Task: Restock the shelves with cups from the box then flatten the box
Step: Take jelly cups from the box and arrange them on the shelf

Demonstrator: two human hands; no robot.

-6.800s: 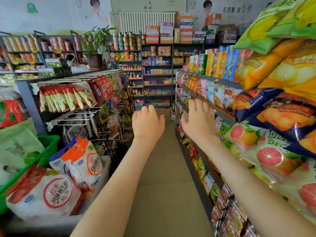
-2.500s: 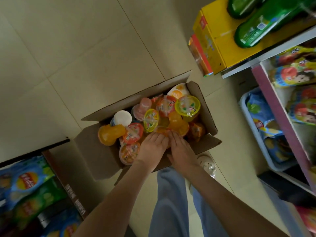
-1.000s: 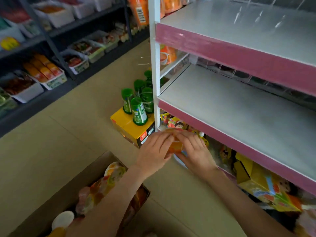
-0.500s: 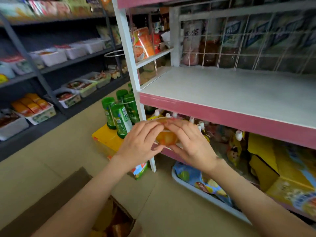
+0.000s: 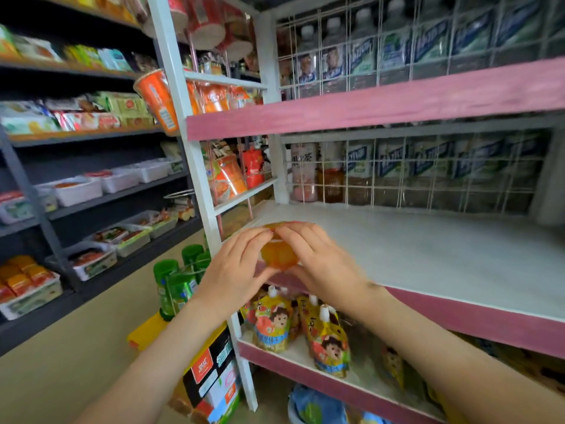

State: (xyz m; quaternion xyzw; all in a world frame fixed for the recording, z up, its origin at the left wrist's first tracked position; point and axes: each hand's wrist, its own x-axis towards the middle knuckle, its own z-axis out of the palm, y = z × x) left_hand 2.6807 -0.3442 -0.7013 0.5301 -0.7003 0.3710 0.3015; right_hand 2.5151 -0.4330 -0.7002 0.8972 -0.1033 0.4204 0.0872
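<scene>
Cup [image 5: 278, 256], orange jelly: raised from below the pink edge to the front lip of the middle shelf [image 5: 428, 258] (bare white board). Left hand [image 5: 235, 270] and right hand [image 5: 321, 264] both grip it, fingers curled. Set-down likely next.

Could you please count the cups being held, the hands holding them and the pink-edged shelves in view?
Orange cup: 1, held between both hands
Hands: 2, left hand and right hand
Pink-edged shelves: 3, top shelf, middle shelf, bottom shelf
Total: 6
</scene>
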